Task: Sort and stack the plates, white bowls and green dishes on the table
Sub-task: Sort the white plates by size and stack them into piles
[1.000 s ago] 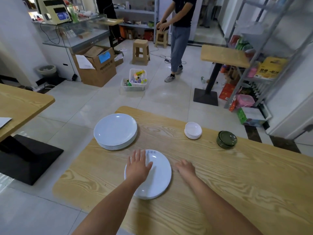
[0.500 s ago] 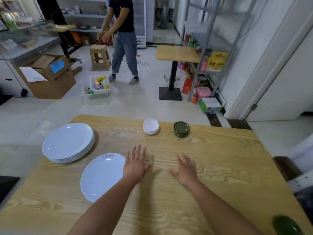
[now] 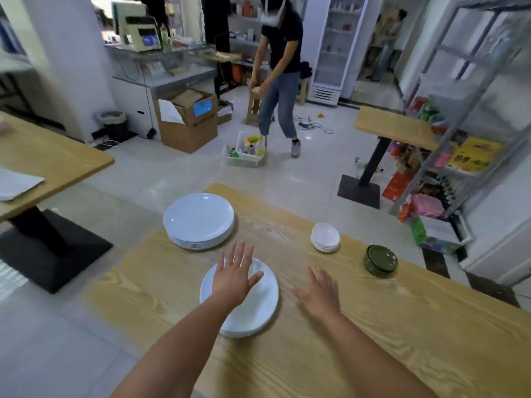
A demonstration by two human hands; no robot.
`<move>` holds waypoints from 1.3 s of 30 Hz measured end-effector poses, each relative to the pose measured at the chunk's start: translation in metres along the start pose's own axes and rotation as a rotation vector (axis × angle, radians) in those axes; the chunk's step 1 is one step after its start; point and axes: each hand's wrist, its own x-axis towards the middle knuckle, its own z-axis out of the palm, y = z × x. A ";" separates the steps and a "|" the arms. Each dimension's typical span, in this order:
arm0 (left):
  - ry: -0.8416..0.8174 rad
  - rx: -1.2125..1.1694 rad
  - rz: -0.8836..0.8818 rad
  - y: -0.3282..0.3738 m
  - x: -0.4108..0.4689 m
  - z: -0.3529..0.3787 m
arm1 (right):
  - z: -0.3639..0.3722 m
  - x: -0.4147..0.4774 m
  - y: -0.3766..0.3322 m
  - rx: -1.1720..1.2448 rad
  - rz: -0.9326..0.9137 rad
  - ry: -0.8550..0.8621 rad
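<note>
White plate lies under L hand, fingers straight & spread, holding nothing. R hand likewise flat, low over table. Plate stack ahead of L hand; white bowls & green dishes ahead of R hand.

1. We're in a small shop with café seating: at the back, a till sits on a glass counter.
2. A tall glass-door fridge stands against the far wall.
3. On our right, a metal rack holds bright packets and boxes.
4. A small wooden table stands on a black pedestal foot.
5. Our own table carries stacked plates, white bowls and green dishes.
</note>
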 end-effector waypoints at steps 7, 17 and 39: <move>-0.137 0.032 -0.112 -0.140 0.025 -0.022 | 0.019 0.049 -0.126 0.028 -0.101 0.002; -0.106 0.024 -0.178 -0.221 0.031 -0.039 | 0.028 0.112 -0.218 0.153 -0.085 0.057; -0.274 0.138 0.432 -0.368 0.265 -0.066 | 0.053 0.198 -0.357 0.347 0.548 0.182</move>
